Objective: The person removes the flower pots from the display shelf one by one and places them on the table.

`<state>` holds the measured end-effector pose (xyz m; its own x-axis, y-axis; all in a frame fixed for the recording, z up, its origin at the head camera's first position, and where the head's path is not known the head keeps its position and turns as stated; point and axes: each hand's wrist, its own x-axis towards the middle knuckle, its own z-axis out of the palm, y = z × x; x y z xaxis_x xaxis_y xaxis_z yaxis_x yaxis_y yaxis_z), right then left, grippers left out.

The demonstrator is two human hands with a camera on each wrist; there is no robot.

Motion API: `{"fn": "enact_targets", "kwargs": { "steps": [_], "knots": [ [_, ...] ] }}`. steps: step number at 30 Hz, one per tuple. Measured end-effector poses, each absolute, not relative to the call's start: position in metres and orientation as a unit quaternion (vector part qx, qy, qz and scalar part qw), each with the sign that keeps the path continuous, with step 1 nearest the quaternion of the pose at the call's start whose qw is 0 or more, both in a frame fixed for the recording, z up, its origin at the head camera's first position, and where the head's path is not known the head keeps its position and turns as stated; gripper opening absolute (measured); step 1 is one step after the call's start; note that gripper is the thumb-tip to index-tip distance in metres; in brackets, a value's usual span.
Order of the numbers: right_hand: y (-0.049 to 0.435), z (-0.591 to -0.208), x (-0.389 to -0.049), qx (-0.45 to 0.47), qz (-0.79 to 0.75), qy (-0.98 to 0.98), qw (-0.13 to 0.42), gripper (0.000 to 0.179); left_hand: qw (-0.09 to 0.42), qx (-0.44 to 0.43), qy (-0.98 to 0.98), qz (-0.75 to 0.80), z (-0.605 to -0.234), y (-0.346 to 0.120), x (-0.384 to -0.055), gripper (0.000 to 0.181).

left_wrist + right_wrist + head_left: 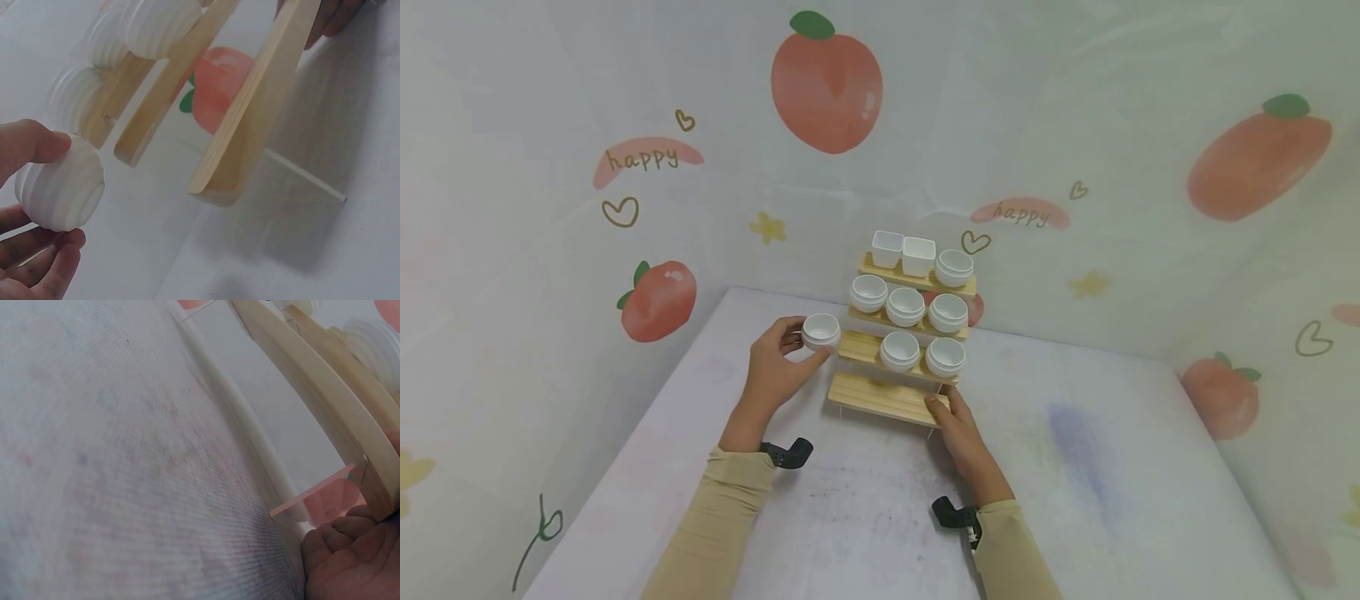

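Observation:
My left hand (781, 362) pinches a small round white bowl (821, 332) with ribbed sides between thumb and fingers. It is held just left of a tiered wooden stand (880, 395), beside the left end of the second tier from the bottom. In the left wrist view the bowl (62, 186) is tipped, its base facing the stand. My right hand (961, 429) grips the right end of the lowest wooden tier, thumb on top. In the right wrist view its curled fingers (356, 540) lie under that end.
Two round bowls (900, 351) sit on the second tier, and three bowls (906, 307) on the tier above. The top tier carries two square white cups (918, 257) and a round bowl (954, 267). A fruit-print curtain (895, 183) stands behind the white table (842, 517).

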<state>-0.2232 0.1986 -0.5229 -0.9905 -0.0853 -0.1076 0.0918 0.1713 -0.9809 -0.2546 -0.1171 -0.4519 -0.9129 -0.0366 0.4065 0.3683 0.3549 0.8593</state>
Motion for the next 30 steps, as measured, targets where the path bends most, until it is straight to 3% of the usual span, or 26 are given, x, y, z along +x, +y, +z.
{"fn": "enact_targets", "kwargs": {
  "steps": [30],
  "knots": [
    [0.198, -0.523, -0.223, 0.007, -0.642, 0.764, 0.063, 0.077, 0.203, -0.051, -0.814, -0.542, -0.464, -0.145, -0.259, 0.058]
  ]
}}
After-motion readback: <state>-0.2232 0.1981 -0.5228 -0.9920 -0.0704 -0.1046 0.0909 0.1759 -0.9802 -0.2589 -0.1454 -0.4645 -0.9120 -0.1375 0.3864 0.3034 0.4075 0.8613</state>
